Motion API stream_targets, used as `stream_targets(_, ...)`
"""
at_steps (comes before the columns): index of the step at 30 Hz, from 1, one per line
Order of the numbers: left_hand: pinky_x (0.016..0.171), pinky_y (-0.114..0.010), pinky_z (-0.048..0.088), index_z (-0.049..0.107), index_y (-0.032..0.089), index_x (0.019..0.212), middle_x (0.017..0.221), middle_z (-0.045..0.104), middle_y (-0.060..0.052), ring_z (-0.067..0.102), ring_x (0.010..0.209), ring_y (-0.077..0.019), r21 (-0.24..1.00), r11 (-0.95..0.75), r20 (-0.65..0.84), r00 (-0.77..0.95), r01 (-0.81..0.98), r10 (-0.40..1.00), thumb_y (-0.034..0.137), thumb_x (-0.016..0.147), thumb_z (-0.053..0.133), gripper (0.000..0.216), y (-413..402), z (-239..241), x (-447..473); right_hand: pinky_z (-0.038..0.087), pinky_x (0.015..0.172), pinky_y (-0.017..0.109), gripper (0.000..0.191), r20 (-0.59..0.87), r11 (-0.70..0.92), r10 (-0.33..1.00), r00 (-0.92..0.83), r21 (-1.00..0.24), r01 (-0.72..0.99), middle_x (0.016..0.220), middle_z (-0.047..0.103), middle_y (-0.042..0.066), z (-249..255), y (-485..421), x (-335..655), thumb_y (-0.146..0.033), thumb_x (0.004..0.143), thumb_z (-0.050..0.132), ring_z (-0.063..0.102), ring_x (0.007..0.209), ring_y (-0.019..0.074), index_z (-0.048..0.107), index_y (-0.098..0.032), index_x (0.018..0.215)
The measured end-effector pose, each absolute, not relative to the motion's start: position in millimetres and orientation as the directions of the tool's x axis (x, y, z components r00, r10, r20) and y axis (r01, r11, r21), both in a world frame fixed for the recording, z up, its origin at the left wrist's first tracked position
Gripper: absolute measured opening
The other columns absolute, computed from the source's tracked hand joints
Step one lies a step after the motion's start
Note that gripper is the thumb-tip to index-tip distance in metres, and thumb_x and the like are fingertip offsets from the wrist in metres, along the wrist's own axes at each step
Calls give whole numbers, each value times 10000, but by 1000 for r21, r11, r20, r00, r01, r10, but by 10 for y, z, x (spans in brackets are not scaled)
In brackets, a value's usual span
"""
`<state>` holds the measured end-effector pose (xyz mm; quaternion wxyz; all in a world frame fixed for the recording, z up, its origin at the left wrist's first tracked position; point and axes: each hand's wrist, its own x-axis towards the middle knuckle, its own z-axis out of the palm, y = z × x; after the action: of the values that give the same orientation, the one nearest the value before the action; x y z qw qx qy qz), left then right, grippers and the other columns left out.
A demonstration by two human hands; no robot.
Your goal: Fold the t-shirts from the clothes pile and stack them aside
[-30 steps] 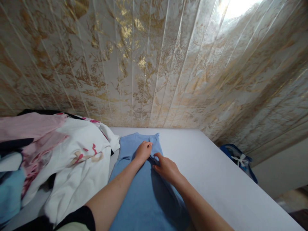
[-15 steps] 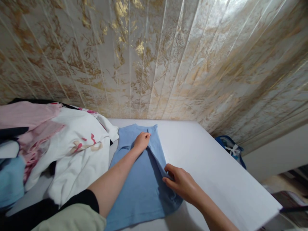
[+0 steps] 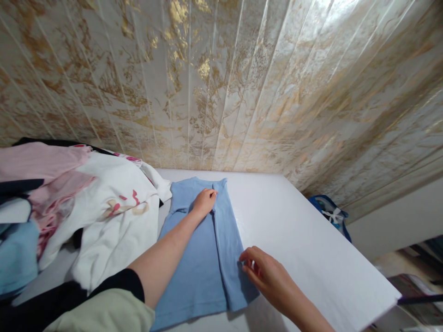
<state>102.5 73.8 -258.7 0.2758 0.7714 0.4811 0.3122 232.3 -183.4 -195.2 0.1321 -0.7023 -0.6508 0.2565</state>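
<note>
A light blue shirt point(image 3: 200, 272) lies flat on the white table point(image 3: 304, 244), its right side folded over lengthwise. My left hand point(image 3: 205, 201) rests near the collar end with fingers curled down, pressing the cloth. My right hand point(image 3: 265, 272) pinches the folded right edge of the shirt near its lower part.
A pile of clothes point(image 3: 86, 207) in white, pink, black and pale blue covers the left of the table. A gold-patterned panelled wall point(image 3: 221, 83) rises right behind. A blue bag point(image 3: 328, 212) sits off the table's right edge.
My right hand slid from beside the collar down along the right side, laying the edge over into a flat fold. My left hand stayed pressed near the collar.
</note>
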Motion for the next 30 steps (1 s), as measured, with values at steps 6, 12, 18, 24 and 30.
stream_targets(6, 909, -267, 470, 719, 183, 1024, 1046, 687, -71, 632, 975, -180, 699, -404, 221, 360, 589, 906, 178, 886, 454, 299, 739, -2604, 1026, 414, 642, 238, 171, -187, -143, 981, 58, -484, 863, 789, 641, -1, -1995, -1925, 2363, -271, 897, 460, 582, 703, 140, 626, -235, 881)
stream_targets(12, 962, -280, 447, 689, 203, 1100, 1213, 588, -80, 615, 1021, -178, 643, -430, 257, 351, 633, 900, 171, 864, 522, 291, 627, -2632, 1045, 343, 1073, 451, 483, 33, 113, 994, -108, -315, 942, 1370, 517, 98, -2236, -1839, 2272, -219, 861, 527, 468, 1260, 251, 507, -252, 1342)
stream_targets(18, 1002, -272, 427, 689, 199, 1080, 1218, 582, -74, 602, 1075, -177, 605, -447, 296, 336, 658, 894, 139, 875, 488, 294, 569, -2642, 1064, 365, 1070, 453, 374, 103, 150, 986, -128, -243, 958, 1325, 564, 100, -2117, -1575, 2283, -234, 897, 507, 483, 1258, 246, 581, -221, 1263)
stream_targets(24, 1036, -262, 405, 626, 191, 1150, 1213, 586, -76, 563, 1158, -165, 719, -378, 360, 154, 584, 920, 20, 847, 397, 416, 600, -2620, 1062, 389, 1043, 366, 441, 244, 160, 966, -90, -286, 945, 1361, 530, 147, -1996, -434, 2178, -182, 916, 407, 498, 1245, 220, 508, -126, 1342)
stream_targets(30, 1030, -278, 427, 581, 176, 1156, 1174, 609, -86, 560, 1147, -154, 746, -357, 401, 49, 562, 915, 40, 878, 371, 375, 637, -2610, 1016, 252, 1123, 388, 515, 177, -40, 981, 81, -224, 974, 1494, 368, 178, -2389, 320, 1911, -216, 957, 327, 330, 1380, 238, 357, -49, 1444)
